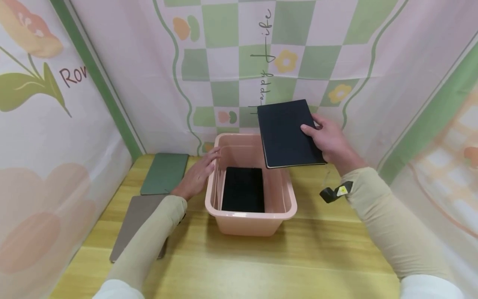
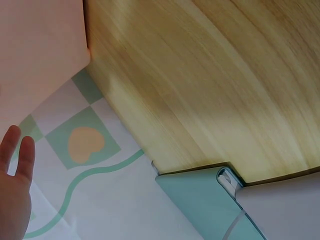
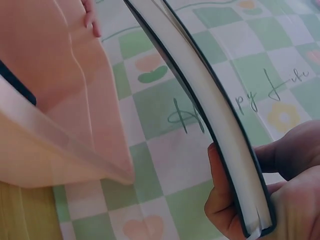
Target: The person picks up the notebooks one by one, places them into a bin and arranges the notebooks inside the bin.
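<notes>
In the head view my right hand [image 1: 330, 139] grips a dark navy notebook [image 1: 287, 133] by its right edge, thumb on the cover, held above the right rim of a pink plastic basin [image 1: 250, 224]. The right wrist view shows the notebook's white page edges [image 3: 220, 110] between its covers, with fingers on one side and the thumb on the other. My left hand [image 1: 198, 174] rests at the basin's left rim with its fingers extended. Inside the basin lies a black notebook [image 1: 243, 189], flat on the bottom.
On the wooden table [image 1: 239, 265], left of the basin, lie a green notebook [image 1: 164, 173] and a grey-brown notebook [image 1: 138, 220], the latter partly under my left forearm. A patterned curtain [image 1: 224, 62] hangs behind the table, with more fabric at both sides.
</notes>
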Available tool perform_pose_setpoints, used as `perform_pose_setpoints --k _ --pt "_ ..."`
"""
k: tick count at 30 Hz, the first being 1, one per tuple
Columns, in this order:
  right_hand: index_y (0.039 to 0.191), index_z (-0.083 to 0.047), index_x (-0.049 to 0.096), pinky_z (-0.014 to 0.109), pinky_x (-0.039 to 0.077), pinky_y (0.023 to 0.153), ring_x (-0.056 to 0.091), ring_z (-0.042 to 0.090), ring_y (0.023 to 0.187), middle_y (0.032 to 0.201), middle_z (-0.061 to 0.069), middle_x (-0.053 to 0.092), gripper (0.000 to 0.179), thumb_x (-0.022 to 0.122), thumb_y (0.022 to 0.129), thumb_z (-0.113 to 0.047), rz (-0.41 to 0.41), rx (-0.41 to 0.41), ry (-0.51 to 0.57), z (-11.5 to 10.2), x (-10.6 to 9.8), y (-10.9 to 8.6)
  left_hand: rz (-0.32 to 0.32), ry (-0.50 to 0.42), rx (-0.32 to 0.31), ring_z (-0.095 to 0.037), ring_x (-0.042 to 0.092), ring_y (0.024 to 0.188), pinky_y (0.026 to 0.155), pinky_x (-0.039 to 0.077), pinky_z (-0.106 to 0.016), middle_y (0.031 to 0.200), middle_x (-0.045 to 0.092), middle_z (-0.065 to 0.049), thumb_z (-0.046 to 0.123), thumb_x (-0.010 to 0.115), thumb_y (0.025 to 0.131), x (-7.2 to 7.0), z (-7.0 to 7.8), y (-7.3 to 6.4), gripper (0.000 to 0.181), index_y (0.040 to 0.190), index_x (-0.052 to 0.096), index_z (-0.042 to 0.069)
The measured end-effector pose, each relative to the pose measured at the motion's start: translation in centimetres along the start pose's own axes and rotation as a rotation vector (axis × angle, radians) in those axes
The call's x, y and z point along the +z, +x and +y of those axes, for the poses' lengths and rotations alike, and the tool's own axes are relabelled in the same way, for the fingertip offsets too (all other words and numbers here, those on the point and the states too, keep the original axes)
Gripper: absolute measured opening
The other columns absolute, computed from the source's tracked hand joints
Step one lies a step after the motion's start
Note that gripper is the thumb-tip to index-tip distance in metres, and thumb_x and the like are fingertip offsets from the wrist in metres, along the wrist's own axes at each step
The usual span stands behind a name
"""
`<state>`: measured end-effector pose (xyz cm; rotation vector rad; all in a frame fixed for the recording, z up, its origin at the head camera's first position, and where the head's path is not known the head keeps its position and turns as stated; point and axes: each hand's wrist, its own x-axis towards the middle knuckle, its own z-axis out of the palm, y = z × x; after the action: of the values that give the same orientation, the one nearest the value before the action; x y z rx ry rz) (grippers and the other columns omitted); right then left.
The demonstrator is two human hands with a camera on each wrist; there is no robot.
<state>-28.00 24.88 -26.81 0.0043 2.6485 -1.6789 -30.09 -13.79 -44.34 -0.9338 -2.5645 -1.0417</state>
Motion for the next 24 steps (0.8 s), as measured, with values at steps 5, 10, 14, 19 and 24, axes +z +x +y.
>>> perform_pose_setpoints --k 5,10,14,19,24 --pt "0.165 -0.021 0.011 0.021 0.058 0.068 0.066 -0.003 0.072 0.153 0.029 0.046 0.074 0.052 0.106 -0.034 -0.007 0.028 0.024 -0.5 1.2 0.2 -0.002 0.000 -0.002 -0.019 0.027 0.157 0.126 0.028 -0.048 0.171 0.021 0.012 0.044 0.020 0.112 0.0 -0.1 0.0 0.050 0.153 0.040 0.024" --pt "0.166 -0.021 0.010 0.025 0.059 0.070 0.067 0.001 0.074 0.150 0.026 0.048 0.073 0.051 0.107 -0.034 -0.013 0.049 0.047 -1.0 2.6 0.2 -0.001 -0.008 -0.015 -0.019 0.026 0.157 0.126 0.027 -0.049 0.171 0.020 0.014 0.045 0.020 0.112 -0.1 -0.1 0.0 0.052 0.154 0.040 0.022" --pt "0.166 -0.019 0.012 0.025 0.058 0.070 0.067 0.004 0.075 0.143 0.025 0.052 0.072 0.051 0.107 -0.033 -0.020 0.045 0.060 -1.1 3.6 0.3 0.003 -0.010 -0.025 -0.019 0.025 0.158 0.126 0.027 -0.049 0.170 0.020 0.015 0.046 0.019 0.112 -0.1 -0.1 0.0 0.056 0.153 0.042 0.015" --pt "0.165 -0.015 0.015 0.027 0.058 0.068 0.066 0.006 0.072 0.129 0.019 0.055 0.068 0.050 0.107 -0.028 -0.022 0.064 0.075 -0.9 4.4 0.3 0.000 -0.007 -0.021 -0.019 0.026 0.157 0.126 0.027 -0.048 0.170 0.021 0.014 0.046 0.020 0.112 -0.1 -0.1 0.0 0.057 0.153 0.042 0.013" --pt "0.164 -0.013 0.018 0.028 0.059 0.067 0.066 0.008 0.071 0.122 0.015 0.054 0.066 0.051 0.107 -0.026 -0.011 0.084 0.086 -0.8 5.1 0.4 0.006 -0.021 -0.009 -0.020 0.025 0.158 0.126 0.028 -0.050 0.171 0.021 0.013 0.043 0.021 0.112 0.0 -0.1 0.0 0.055 0.153 0.042 0.013"
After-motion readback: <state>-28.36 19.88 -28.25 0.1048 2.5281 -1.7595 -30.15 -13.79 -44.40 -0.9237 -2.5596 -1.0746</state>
